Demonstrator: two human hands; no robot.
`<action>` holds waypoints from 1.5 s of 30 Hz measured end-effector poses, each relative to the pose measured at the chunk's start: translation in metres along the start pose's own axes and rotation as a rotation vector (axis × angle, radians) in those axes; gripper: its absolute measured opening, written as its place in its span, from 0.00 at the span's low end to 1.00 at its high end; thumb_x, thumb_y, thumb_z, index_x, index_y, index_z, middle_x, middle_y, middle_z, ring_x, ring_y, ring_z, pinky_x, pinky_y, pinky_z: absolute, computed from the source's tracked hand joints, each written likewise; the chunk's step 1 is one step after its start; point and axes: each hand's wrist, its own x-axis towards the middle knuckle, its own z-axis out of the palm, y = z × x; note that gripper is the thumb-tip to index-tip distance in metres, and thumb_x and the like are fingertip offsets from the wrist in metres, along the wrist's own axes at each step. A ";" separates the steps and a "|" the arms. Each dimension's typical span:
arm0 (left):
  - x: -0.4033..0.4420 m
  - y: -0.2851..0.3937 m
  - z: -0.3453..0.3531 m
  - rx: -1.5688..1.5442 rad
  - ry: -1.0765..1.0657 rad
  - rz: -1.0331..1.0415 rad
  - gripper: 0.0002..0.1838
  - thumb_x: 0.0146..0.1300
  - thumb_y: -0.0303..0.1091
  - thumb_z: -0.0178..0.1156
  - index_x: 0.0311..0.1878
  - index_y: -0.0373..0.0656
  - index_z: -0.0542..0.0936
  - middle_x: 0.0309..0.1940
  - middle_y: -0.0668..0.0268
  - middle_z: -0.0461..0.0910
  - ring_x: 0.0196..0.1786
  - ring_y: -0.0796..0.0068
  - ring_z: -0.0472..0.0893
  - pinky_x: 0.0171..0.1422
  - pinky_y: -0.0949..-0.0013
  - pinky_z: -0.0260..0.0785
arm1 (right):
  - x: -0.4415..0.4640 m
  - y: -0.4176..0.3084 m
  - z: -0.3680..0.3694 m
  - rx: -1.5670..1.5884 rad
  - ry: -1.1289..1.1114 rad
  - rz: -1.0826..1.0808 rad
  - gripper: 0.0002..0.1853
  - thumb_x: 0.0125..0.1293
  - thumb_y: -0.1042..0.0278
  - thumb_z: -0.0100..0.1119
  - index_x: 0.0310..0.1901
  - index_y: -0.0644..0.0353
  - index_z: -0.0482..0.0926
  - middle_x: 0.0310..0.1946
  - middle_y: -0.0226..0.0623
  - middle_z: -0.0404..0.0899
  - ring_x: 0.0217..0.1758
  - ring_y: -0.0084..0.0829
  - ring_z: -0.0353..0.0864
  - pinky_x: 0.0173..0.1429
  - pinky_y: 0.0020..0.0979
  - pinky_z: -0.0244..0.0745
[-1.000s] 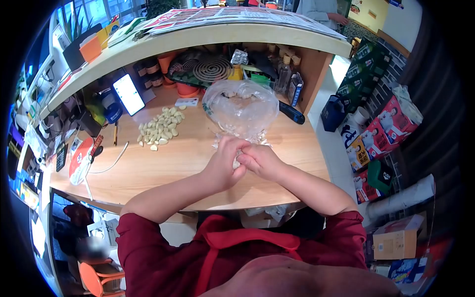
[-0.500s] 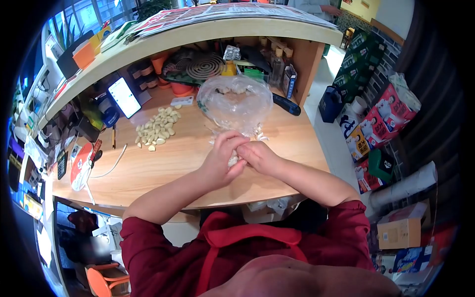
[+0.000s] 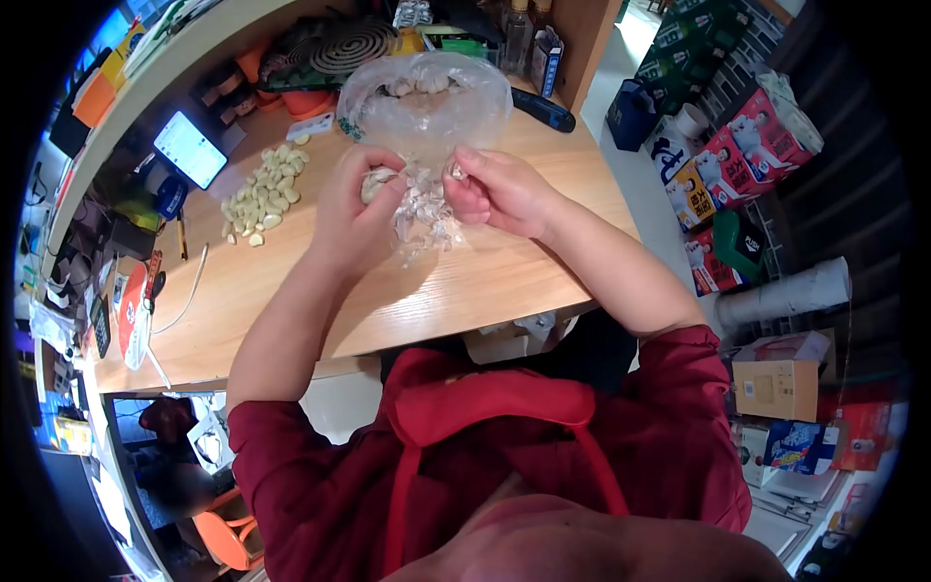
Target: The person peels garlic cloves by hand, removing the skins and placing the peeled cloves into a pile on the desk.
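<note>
My left hand (image 3: 357, 209) is closed around a garlic bulb (image 3: 377, 182), whose pale side shows between thumb and fingers. A short distance to the right, my right hand (image 3: 499, 194) pinches a small bit of garlic (image 3: 453, 171), maybe a clove or skin; the fingers partly hide it. Below and between the hands lies a scatter of papery garlic skins (image 3: 427, 209) on the wooden desk (image 3: 427, 306). Behind them sits a clear plastic bag (image 3: 427, 102) with garlic bulbs (image 3: 427, 78) inside. Peeled garlic cloves (image 3: 267, 189) form a pile to the left.
A lit phone (image 3: 190, 148) leans at the back left. A dark-handled tool (image 3: 543, 111) lies right of the bag. Along the left side are a pen (image 3: 181, 235), a white cable (image 3: 194, 286) and a red-and-white round item (image 3: 134, 315). A shelf (image 3: 572, 58) encloses the back.
My hands were together over the garlic; now they are apart, the left with the bulb, the right with a small piece. The skins between them are uncovered. The view has tilted down.
</note>
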 end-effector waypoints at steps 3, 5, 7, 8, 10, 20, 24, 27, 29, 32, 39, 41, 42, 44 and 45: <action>0.004 -0.006 -0.010 0.262 -0.157 -0.009 0.08 0.52 0.25 0.55 0.36 0.38 0.72 0.31 0.60 0.74 0.37 0.64 0.75 0.43 0.69 0.66 | 0.000 -0.003 -0.002 0.004 0.030 0.002 0.15 0.69 0.58 0.44 0.38 0.64 0.73 0.24 0.27 0.68 0.24 0.16 0.63 0.26 0.19 0.56; 0.004 -0.011 -0.014 0.374 -0.240 -0.077 0.08 0.50 0.25 0.54 0.35 0.38 0.72 0.31 0.55 0.73 0.37 0.58 0.74 0.42 0.64 0.66 | 0.000 -0.004 -0.001 -0.029 0.049 -0.009 0.14 0.69 0.61 0.45 0.40 0.64 0.73 0.26 0.28 0.70 0.26 0.16 0.65 0.29 0.19 0.60; 0.003 -0.015 -0.018 0.453 -0.319 -0.132 0.07 0.49 0.25 0.54 0.34 0.37 0.71 0.31 0.53 0.73 0.38 0.54 0.74 0.41 0.61 0.66 | 0.000 -0.004 0.004 -0.083 0.102 -0.037 0.13 0.69 0.63 0.46 0.43 0.65 0.73 0.30 0.29 0.73 0.30 0.17 0.69 0.34 0.19 0.65; 0.003 -0.016 -0.020 0.475 -0.355 -0.154 0.07 0.50 0.25 0.53 0.34 0.37 0.71 0.32 0.53 0.73 0.38 0.53 0.74 0.40 0.60 0.66 | 0.000 -0.005 0.004 -0.105 0.097 -0.039 0.13 0.68 0.64 0.46 0.45 0.65 0.73 0.33 0.31 0.74 0.32 0.18 0.70 0.36 0.19 0.66; 0.001 -0.019 -0.021 0.513 -0.406 -0.166 0.07 0.50 0.26 0.54 0.34 0.37 0.72 0.31 0.53 0.74 0.37 0.53 0.74 0.40 0.60 0.66 | 0.000 -0.005 0.004 -0.142 0.085 -0.044 0.13 0.67 0.67 0.47 0.47 0.66 0.73 0.38 0.33 0.76 0.36 0.20 0.72 0.41 0.20 0.69; -0.001 0.010 0.002 0.176 -0.104 -0.021 0.10 0.50 0.29 0.63 0.35 0.39 0.76 0.27 0.62 0.74 0.30 0.70 0.74 0.34 0.70 0.66 | 0.003 -0.002 0.006 -0.145 0.177 -0.150 0.12 0.61 0.76 0.55 0.47 0.64 0.73 0.41 0.37 0.77 0.40 0.23 0.77 0.46 0.22 0.73; -0.007 0.007 0.007 0.181 -0.095 -0.074 0.12 0.49 0.31 0.66 0.37 0.41 0.77 0.24 0.67 0.73 0.26 0.80 0.72 0.31 0.78 0.64 | 0.006 0.007 0.004 -0.272 0.181 -0.145 0.13 0.58 0.75 0.59 0.45 0.64 0.74 0.38 0.35 0.79 0.41 0.23 0.77 0.47 0.23 0.73; -0.007 0.005 0.007 0.180 -0.089 -0.077 0.10 0.53 0.28 0.63 0.38 0.39 0.77 0.26 0.68 0.76 0.26 0.82 0.74 0.32 0.80 0.66 | 0.007 0.009 0.008 -0.370 0.240 -0.125 0.13 0.57 0.74 0.61 0.45 0.64 0.75 0.37 0.35 0.79 0.41 0.22 0.78 0.47 0.22 0.73; -0.011 -0.006 0.012 -0.077 -0.077 -0.251 0.09 0.55 0.26 0.61 0.39 0.37 0.77 0.29 0.68 0.77 0.30 0.82 0.75 0.36 0.80 0.67 | 0.007 0.009 0.011 -0.402 0.267 -0.127 0.13 0.57 0.75 0.60 0.45 0.64 0.75 0.37 0.35 0.80 0.40 0.22 0.78 0.46 0.22 0.73; -0.011 -0.008 0.015 -0.332 -0.051 -0.388 0.08 0.57 0.27 0.60 0.39 0.35 0.77 0.30 0.67 0.79 0.32 0.84 0.76 0.37 0.81 0.69 | 0.007 0.009 0.013 -0.434 0.280 -0.162 0.12 0.58 0.76 0.59 0.45 0.65 0.74 0.37 0.36 0.80 0.38 0.22 0.79 0.43 0.22 0.74; -0.009 -0.002 0.012 -0.395 -0.089 -0.498 0.08 0.58 0.24 0.58 0.40 0.33 0.76 0.32 0.67 0.79 0.34 0.83 0.76 0.39 0.80 0.68 | 0.007 0.010 0.012 -0.474 0.290 -0.203 0.12 0.58 0.78 0.58 0.44 0.67 0.73 0.35 0.37 0.79 0.37 0.23 0.79 0.43 0.23 0.76; -0.008 0.001 0.011 -0.384 -0.096 -0.540 0.07 0.58 0.24 0.58 0.39 0.34 0.77 0.31 0.68 0.79 0.34 0.84 0.76 0.38 0.80 0.68 | 0.007 0.010 0.013 -0.494 0.291 -0.204 0.12 0.58 0.79 0.58 0.44 0.67 0.73 0.35 0.37 0.79 0.38 0.23 0.79 0.44 0.23 0.76; -0.007 0.001 0.011 -0.380 -0.099 -0.562 0.07 0.58 0.24 0.58 0.39 0.34 0.77 0.31 0.68 0.79 0.33 0.84 0.76 0.38 0.81 0.67 | 0.007 0.009 0.014 -0.509 0.292 -0.202 0.12 0.57 0.79 0.58 0.44 0.67 0.73 0.36 0.37 0.78 0.39 0.24 0.79 0.45 0.23 0.76; -0.008 0.000 0.012 -0.392 -0.097 -0.555 0.06 0.58 0.24 0.58 0.38 0.34 0.78 0.30 0.68 0.79 0.33 0.84 0.76 0.37 0.81 0.67 | 0.006 0.009 0.015 -0.534 0.290 -0.205 0.12 0.57 0.79 0.58 0.43 0.67 0.72 0.36 0.37 0.78 0.40 0.24 0.79 0.45 0.24 0.77; -0.008 -0.001 0.012 -0.398 -0.096 -0.551 0.06 0.58 0.24 0.58 0.38 0.34 0.78 0.30 0.68 0.79 0.32 0.85 0.76 0.37 0.81 0.67 | 0.007 0.010 0.014 -0.543 0.287 -0.208 0.12 0.57 0.79 0.59 0.43 0.67 0.72 0.36 0.38 0.78 0.40 0.24 0.79 0.46 0.24 0.77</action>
